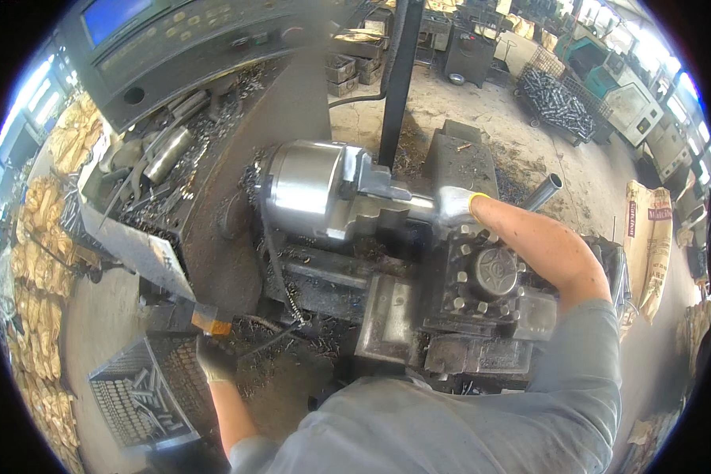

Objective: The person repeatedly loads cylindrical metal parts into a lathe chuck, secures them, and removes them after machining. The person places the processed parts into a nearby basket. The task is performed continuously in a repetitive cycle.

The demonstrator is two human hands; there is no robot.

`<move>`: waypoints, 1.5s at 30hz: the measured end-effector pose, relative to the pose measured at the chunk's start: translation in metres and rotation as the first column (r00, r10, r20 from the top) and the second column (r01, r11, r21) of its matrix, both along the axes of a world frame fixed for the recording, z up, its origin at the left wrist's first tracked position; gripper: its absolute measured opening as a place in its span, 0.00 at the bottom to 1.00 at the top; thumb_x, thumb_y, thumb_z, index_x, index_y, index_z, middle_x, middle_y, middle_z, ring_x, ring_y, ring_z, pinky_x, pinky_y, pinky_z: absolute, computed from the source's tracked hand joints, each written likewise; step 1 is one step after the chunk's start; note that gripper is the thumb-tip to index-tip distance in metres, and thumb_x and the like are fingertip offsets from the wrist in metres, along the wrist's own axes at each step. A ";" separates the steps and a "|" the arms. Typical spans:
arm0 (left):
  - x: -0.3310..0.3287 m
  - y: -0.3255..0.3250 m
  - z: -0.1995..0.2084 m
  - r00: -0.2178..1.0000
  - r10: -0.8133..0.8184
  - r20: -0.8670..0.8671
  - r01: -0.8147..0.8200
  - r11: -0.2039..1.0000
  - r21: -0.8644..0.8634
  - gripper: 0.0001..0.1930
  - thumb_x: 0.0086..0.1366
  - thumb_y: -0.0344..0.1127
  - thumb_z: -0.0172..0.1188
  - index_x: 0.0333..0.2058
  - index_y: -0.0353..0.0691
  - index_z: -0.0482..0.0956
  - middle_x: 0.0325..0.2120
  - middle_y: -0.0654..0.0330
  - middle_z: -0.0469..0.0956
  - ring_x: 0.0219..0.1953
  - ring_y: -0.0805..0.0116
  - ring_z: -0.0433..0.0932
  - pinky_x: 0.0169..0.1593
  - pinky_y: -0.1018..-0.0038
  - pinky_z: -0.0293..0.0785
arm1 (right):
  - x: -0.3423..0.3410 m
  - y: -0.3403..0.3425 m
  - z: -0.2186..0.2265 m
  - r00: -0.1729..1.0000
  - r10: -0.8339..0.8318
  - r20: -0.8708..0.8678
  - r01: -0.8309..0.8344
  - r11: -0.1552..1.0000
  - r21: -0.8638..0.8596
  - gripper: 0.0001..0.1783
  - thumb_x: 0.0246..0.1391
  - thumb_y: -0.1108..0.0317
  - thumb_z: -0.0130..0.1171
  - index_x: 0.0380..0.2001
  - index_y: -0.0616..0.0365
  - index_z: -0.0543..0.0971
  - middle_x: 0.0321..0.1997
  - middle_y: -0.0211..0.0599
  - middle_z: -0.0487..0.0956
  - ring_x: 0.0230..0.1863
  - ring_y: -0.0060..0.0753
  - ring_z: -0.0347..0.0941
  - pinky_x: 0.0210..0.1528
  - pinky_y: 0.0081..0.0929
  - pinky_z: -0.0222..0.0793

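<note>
My right hand, in a white glove with a yellow cuff, is closed around the outer end of a short metal cylinder. The cylinder's other end sits between the jaws of a shiny lathe chuck. Just below that hand stands the dark square tool post with its bolts. Low on the left, my left hand wears a glove with a dark palm and is beside an orange-and-clear piece at the machine's lower corner. Its fingers are blurred and dark, so their grip is unclear.
A control panel hangs upper left, above a tray of chips and metal pieces. A crate of metal parts stands lower left. A thin rod crosses near the chips. Behind the lathe are a dark post and a parts cart.
</note>
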State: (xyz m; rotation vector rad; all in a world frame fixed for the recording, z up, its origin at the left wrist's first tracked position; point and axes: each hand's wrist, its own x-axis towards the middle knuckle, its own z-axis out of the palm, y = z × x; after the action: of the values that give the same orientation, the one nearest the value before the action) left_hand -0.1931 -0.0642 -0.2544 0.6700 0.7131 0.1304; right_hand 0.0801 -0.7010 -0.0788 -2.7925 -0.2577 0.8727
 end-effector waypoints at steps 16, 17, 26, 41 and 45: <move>0.021 -0.056 0.101 0.873 -0.071 0.482 -0.487 -0.194 0.852 0.25 0.74 0.40 0.63 0.60 0.25 0.75 0.52 0.40 0.83 0.57 0.38 0.81 0.63 0.46 0.75 | -0.270 0.068 0.105 0.456 -0.486 0.746 -0.099 0.805 0.585 0.17 0.52 0.77 0.60 0.46 0.64 0.86 0.38 0.41 0.89 0.41 0.34 0.87 0.48 0.32 0.83; 0.039 -0.074 0.135 0.834 -0.198 0.515 -0.551 -0.284 0.785 0.23 0.73 0.36 0.63 0.59 0.24 0.76 0.51 0.39 0.83 0.54 0.37 0.82 0.61 0.45 0.76 | -0.301 0.080 0.101 0.597 -0.582 0.553 -0.008 0.685 0.729 0.15 0.51 0.78 0.59 0.42 0.64 0.87 0.40 0.43 0.90 0.42 0.36 0.88 0.48 0.33 0.84; 0.304 -0.222 0.360 0.954 -0.297 -0.033 -0.180 -0.656 0.733 0.42 0.72 0.39 0.60 0.79 0.41 0.50 0.47 0.33 0.84 0.48 0.38 0.86 0.52 0.46 0.81 | -0.368 0.120 0.010 0.803 -0.572 0.166 0.180 0.498 0.848 0.15 0.58 0.73 0.70 0.49 0.61 0.88 0.40 0.42 0.90 0.40 0.30 0.87 0.48 0.30 0.83; -0.066 -0.210 0.049 0.610 -0.615 -0.499 0.348 -0.358 0.866 0.12 0.70 0.47 0.63 0.42 0.46 0.82 0.36 0.49 0.85 0.38 0.43 0.85 0.39 0.52 0.82 | -0.362 0.139 -0.077 0.992 -0.115 0.048 0.033 0.611 0.791 0.19 0.60 0.66 0.71 0.54 0.56 0.86 0.51 0.42 0.90 0.49 0.35 0.88 0.54 0.32 0.84; -0.287 -0.127 -0.030 0.370 -0.197 -0.908 0.875 -0.255 0.412 0.23 0.65 0.54 0.64 0.52 0.48 0.86 0.49 0.48 0.87 0.51 0.44 0.87 0.54 0.51 0.82 | -0.352 0.208 -0.080 0.966 0.194 0.170 -0.254 0.598 0.761 0.18 0.60 0.70 0.69 0.53 0.59 0.86 0.46 0.42 0.91 0.46 0.32 0.89 0.52 0.30 0.84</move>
State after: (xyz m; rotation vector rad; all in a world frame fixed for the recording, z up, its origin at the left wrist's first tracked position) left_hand -0.4801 -0.1909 -0.2841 2.5144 0.6377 -0.7550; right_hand -0.2723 -0.4928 -0.1591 -1.9708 -0.8065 0.5078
